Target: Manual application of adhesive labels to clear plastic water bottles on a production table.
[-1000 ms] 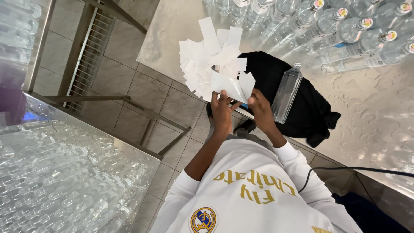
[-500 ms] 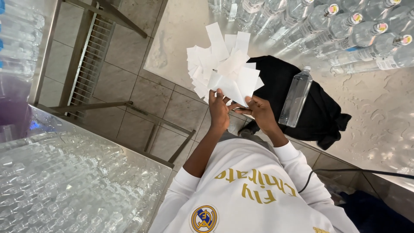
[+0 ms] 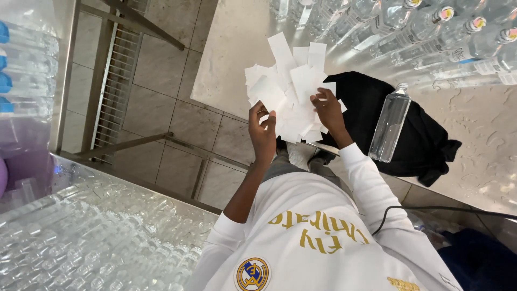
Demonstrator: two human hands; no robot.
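Note:
A fanned bunch of white paper slips [image 3: 288, 91] is held up in front of my chest, over the edge of a pale stone counter [image 3: 231, 59]. My left hand [image 3: 262, 132] grips the bunch from the lower left. My right hand [image 3: 327, 110] pinches slips on its right side, fingers on top of the paper. Just right of my right hand, a clear plastic bottle [image 3: 390, 125] lies on a black cloth [image 3: 425, 140] on the counter. My white long-sleeved shirt fills the bottom of the view.
Rows of clear capped bottles [image 3: 431, 27] lie along the counter's far right. A wrapped mass of clear bottles [image 3: 86, 237] fills the lower left. A metal frame [image 3: 113, 86] stands on the tiled floor at left. A black cable [image 3: 441, 210] runs by my right arm.
My right hand has risen from the lower edge of the bunch onto its right side, and the slips are spread wider. The left hand keeps its hold.

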